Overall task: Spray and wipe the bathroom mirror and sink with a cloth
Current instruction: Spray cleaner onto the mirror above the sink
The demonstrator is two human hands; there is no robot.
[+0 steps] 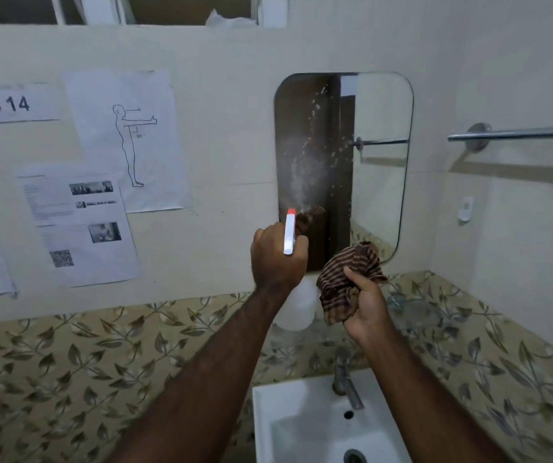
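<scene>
Brown-and-tan striped cloth [348, 279]; white sprayer [289, 236] with red tip; white sink [265, 429]; beige leaf-patterned tiles [84, 362]; cream wall [228, 111].

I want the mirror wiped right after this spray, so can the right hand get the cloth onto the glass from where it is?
Probably yes. The right hand holds the striped cloth bunched just below the mirror, with nothing between them. The left hand and spray bottle sit off to the left.
</scene>
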